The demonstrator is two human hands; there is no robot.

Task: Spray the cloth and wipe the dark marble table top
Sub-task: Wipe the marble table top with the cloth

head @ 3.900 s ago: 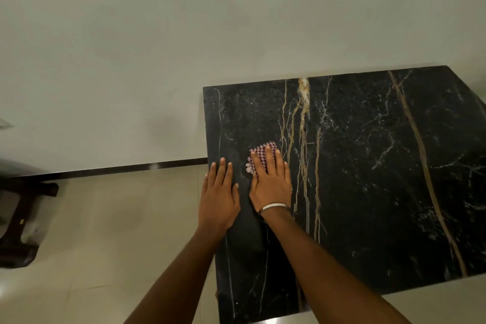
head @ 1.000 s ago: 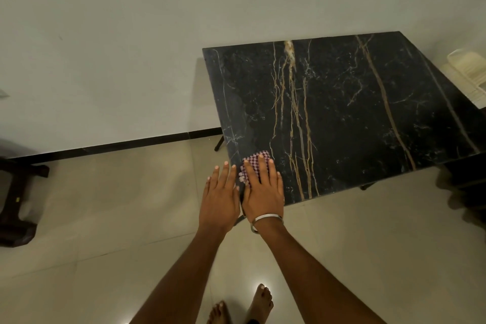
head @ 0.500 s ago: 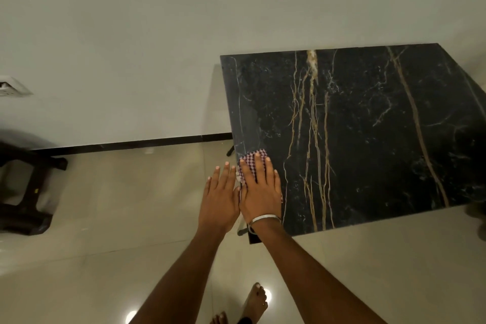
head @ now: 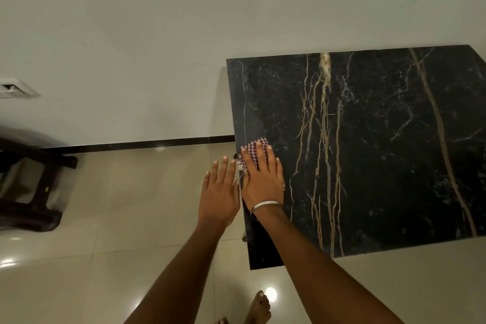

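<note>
Head view: we log a bare foot (head: 259, 307) on the floor (head: 105, 218). Left hand (head: 219, 192) flat, fingers straight, just beside the right hand (head: 263, 179), which lies spread, pressing the checkered cloth (head: 251, 149) at the left edge of the dark marble counter (head: 381, 152).

The right hand (head: 263, 179) has seemingly slid the cloth (head: 253, 148) farther up the table top (head: 381, 166).

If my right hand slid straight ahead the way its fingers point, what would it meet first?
Nothing, it seems: ahead of the right hand, flat on the checkered cloth, lies only bare marble table top, then likely the wall.
</note>
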